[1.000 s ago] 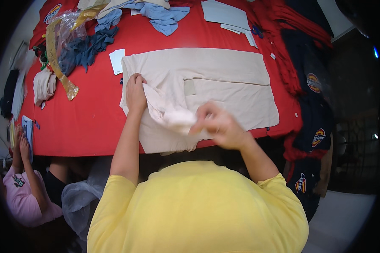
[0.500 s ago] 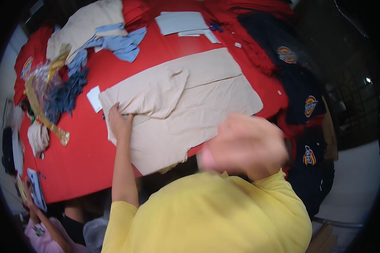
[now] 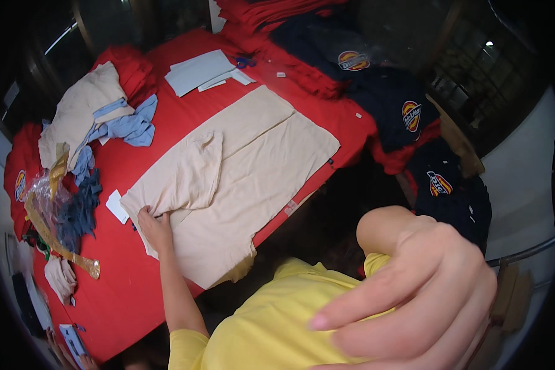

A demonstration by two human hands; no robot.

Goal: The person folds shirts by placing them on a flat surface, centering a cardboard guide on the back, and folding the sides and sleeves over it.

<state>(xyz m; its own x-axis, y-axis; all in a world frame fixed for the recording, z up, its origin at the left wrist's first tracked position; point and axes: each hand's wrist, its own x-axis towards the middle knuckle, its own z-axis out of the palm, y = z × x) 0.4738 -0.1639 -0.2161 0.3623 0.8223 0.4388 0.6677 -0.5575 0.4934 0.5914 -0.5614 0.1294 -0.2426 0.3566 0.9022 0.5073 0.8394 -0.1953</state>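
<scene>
A beige shirt (image 3: 259, 166) lies spread at a slant across the red-covered table (image 3: 123, 302), one sleeve folded over its body in loose wrinkles. At its left end my left hand (image 3: 156, 231) pinches the cloth by the sleeve edge between thumb and fingers. My right hand (image 3: 419, 296) is raised close to the camera, away from the table and in front of my yellow top. Its fingers are bent loosely and somewhat apart, with nothing visible in them; the thumb is mostly hidden.
Pale sheets (image 3: 200, 71) and blue-handled scissors (image 3: 245, 62) lie at the far side. Dark shirts (image 3: 376, 92) with logos are stacked along the right. To the left are fabric scraps (image 3: 129, 123), clear plastic with brown tape (image 3: 61, 240) and a white card (image 3: 116, 206). Another person's hand (image 3: 87, 362) shows lower left.
The view has swung, so the table sits lower and further left in it. My right hand, blurred before, has come nearer the camera. My left hand stays on the same end of the shirt.
</scene>
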